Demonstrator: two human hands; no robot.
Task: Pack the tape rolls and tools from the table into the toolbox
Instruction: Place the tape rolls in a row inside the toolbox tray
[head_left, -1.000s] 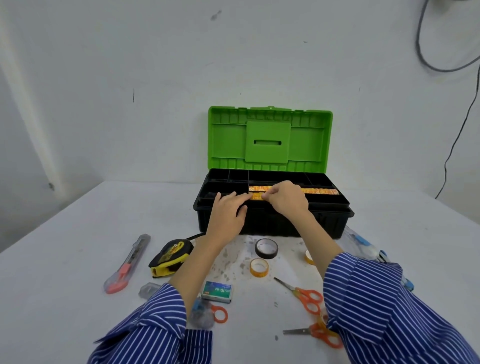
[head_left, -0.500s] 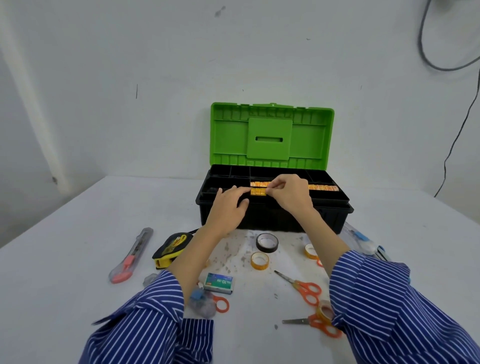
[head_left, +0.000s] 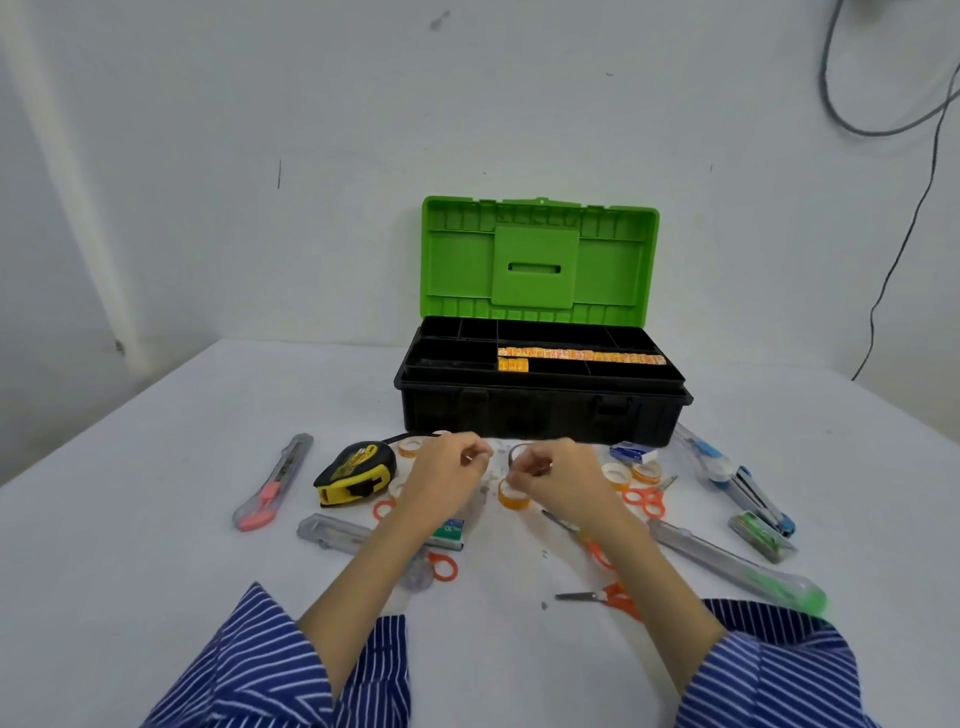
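1. a plain workroom or makeshift workshop, by the look of it.
2. bare white wall (head_left: 311, 130), scuffed, with loose black cables (head_left: 883, 119) hanging.
3. white table (head_left: 130, 545) strewn with hand tools before an open toolbox (head_left: 540, 405).

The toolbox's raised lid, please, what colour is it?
Bright green lid, head view.

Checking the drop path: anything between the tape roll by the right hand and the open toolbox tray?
Nothing visible blocks it. The tape roll lies on the table right under the right hand, in front of the toolbox. The green lid stands open and tray sections beside the orange strips are free.
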